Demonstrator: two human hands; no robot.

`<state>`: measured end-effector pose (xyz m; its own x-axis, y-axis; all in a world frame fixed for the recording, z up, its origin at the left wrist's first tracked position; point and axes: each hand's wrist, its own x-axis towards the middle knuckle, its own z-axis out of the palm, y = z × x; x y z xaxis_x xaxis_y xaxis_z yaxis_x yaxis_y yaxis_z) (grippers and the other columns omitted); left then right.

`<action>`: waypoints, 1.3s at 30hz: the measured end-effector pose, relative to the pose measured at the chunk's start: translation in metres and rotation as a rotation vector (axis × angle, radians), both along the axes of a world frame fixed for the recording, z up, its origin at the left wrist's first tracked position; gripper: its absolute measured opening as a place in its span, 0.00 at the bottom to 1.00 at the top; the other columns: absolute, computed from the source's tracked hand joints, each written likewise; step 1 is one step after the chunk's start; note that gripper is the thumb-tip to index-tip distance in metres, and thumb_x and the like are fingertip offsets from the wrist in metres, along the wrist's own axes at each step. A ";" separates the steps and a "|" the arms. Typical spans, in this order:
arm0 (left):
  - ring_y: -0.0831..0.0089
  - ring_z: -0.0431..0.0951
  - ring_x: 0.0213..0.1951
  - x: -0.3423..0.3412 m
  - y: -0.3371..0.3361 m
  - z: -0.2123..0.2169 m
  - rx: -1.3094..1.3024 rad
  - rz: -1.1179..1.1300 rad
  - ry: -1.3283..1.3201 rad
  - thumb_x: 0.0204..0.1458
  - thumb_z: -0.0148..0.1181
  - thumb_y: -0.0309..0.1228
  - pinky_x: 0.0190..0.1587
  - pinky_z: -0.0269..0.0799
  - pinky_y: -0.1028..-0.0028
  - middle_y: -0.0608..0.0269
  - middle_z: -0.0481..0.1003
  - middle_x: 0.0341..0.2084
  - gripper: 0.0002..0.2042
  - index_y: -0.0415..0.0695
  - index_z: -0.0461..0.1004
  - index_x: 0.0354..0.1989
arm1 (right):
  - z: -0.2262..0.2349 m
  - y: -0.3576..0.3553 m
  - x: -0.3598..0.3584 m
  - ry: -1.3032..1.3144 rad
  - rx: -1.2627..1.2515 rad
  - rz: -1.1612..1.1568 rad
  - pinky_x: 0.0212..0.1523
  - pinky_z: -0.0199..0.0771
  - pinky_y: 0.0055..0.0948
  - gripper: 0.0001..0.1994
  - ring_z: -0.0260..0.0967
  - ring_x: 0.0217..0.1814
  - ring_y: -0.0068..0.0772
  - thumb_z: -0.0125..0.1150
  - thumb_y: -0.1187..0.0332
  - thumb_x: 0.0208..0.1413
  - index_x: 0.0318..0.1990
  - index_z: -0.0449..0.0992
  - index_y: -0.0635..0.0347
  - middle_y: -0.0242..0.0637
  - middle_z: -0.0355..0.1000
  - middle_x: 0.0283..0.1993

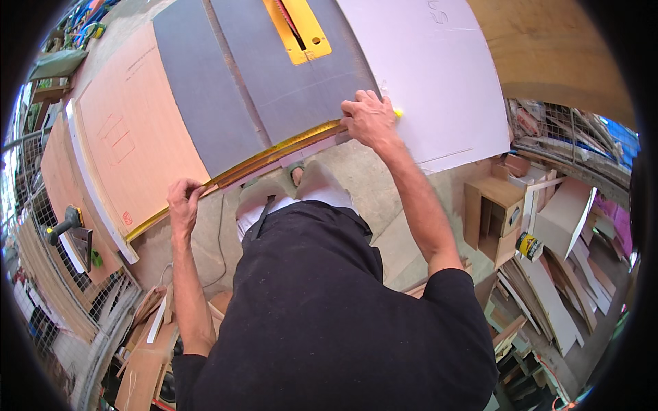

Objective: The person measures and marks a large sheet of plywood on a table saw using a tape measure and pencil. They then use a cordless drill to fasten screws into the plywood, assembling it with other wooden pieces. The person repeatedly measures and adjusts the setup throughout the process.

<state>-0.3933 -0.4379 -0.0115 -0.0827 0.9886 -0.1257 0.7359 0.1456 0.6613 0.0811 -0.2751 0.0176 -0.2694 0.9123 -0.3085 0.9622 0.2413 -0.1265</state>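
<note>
A yellow measuring tape (274, 152) runs along the near edge of a grey table saw top (226, 82). My left hand (184, 200) pinches the tape at its left part, by the edge of an orange-brown board (130, 130). My right hand (370, 118) presses the tape's other end down where the grey top meets a white panel (432, 75), and grips a small yellow object, mostly hidden under the fingers. A yellow blade insert (298, 31) with the saw slot lies farther back on the grey top.
A power drill (65, 225) rests on stacked boards at the left beside wire mesh. A small open plywood box (490, 212) and a black-and-yellow can (528, 245) stand at the right among several offcut boards. Scrap wood lies on the floor at lower left.
</note>
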 end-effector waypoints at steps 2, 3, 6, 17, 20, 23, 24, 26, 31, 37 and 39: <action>0.61 0.81 0.39 -0.001 0.000 0.000 0.007 0.016 -0.003 0.55 0.73 0.19 0.43 0.79 0.63 0.56 0.80 0.32 0.05 0.38 0.81 0.36 | -0.002 -0.001 0.001 0.015 -0.001 0.003 0.63 0.68 0.50 0.09 0.72 0.62 0.35 0.73 0.54 0.61 0.43 0.85 0.43 0.31 0.75 0.48; 0.61 0.81 0.38 -0.002 0.000 0.000 0.009 0.027 -0.008 0.55 0.73 0.20 0.43 0.78 0.62 0.56 0.80 0.32 0.05 0.39 0.81 0.35 | -0.004 -0.001 0.003 0.035 0.011 0.012 0.63 0.68 0.50 0.09 0.72 0.62 0.36 0.73 0.54 0.61 0.43 0.85 0.44 0.31 0.75 0.48; 0.62 0.81 0.39 -0.002 0.002 -0.008 -0.022 -0.026 0.046 0.56 0.73 0.23 0.45 0.77 0.62 0.58 0.80 0.31 0.04 0.40 0.83 0.35 | -0.012 0.002 0.011 0.055 0.041 0.047 0.61 0.70 0.49 0.09 0.73 0.61 0.38 0.73 0.55 0.59 0.41 0.84 0.46 0.34 0.74 0.47; 0.61 0.79 0.46 -0.006 -0.005 -0.002 0.051 -0.039 0.175 0.56 0.75 0.33 0.54 0.68 0.58 0.65 0.82 0.34 0.06 0.48 0.84 0.37 | 0.001 0.000 0.005 0.106 0.028 0.041 0.53 0.66 0.46 0.08 0.71 0.56 0.38 0.73 0.61 0.59 0.38 0.81 0.51 0.33 0.71 0.42; 0.62 0.78 0.47 -0.006 -0.004 -0.002 0.042 -0.034 0.166 0.56 0.75 0.33 0.55 0.66 0.59 0.67 0.81 0.35 0.06 0.49 0.83 0.37 | 0.001 0.001 0.006 0.114 0.041 0.062 0.53 0.66 0.46 0.08 0.71 0.56 0.38 0.73 0.61 0.60 0.38 0.81 0.51 0.33 0.71 0.43; 0.62 0.79 0.47 -0.006 -0.005 0.000 0.039 -0.027 0.163 0.56 0.75 0.33 0.54 0.66 0.58 0.66 0.82 0.36 0.06 0.49 0.83 0.37 | -0.002 0.000 0.007 0.136 0.056 0.066 0.53 0.66 0.46 0.08 0.71 0.55 0.39 0.73 0.61 0.60 0.39 0.81 0.52 0.33 0.71 0.43; 0.62 0.79 0.47 -0.005 -0.004 -0.001 0.028 -0.024 0.161 0.56 0.75 0.33 0.54 0.66 0.58 0.66 0.82 0.36 0.06 0.49 0.83 0.37 | -0.003 0.000 0.008 0.138 0.060 0.061 0.53 0.66 0.46 0.08 0.72 0.55 0.39 0.73 0.61 0.60 0.39 0.81 0.52 0.33 0.71 0.43; 0.62 0.79 0.47 -0.004 -0.005 -0.001 0.031 -0.032 0.179 0.56 0.74 0.32 0.54 0.67 0.58 0.66 0.82 0.36 0.06 0.49 0.83 0.37 | -0.004 -0.001 0.010 0.121 0.073 0.080 0.53 0.66 0.46 0.08 0.72 0.55 0.39 0.74 0.61 0.60 0.39 0.81 0.51 0.32 0.71 0.43; 0.60 0.79 0.46 -0.003 -0.002 0.001 0.041 -0.028 0.163 0.56 0.74 0.31 0.52 0.69 0.58 0.64 0.82 0.34 0.06 0.47 0.82 0.37 | -0.005 0.002 0.013 0.142 0.096 0.082 0.53 0.66 0.47 0.08 0.72 0.54 0.39 0.74 0.61 0.59 0.38 0.81 0.51 0.32 0.72 0.43; 0.60 0.79 0.45 -0.004 -0.001 0.002 0.054 -0.042 0.174 0.55 0.75 0.29 0.49 0.70 0.58 0.64 0.82 0.34 0.06 0.46 0.82 0.37 | -0.005 0.003 0.012 0.131 0.073 0.075 0.53 0.67 0.46 0.08 0.72 0.55 0.39 0.74 0.60 0.60 0.38 0.81 0.51 0.32 0.72 0.44; 0.60 0.79 0.45 -0.003 -0.003 0.003 0.055 -0.042 0.175 0.55 0.75 0.29 0.49 0.70 0.58 0.64 0.82 0.34 0.06 0.47 0.82 0.37 | -0.004 0.003 0.010 0.122 0.076 0.081 0.53 0.67 0.46 0.08 0.72 0.55 0.39 0.74 0.60 0.60 0.38 0.81 0.51 0.32 0.72 0.44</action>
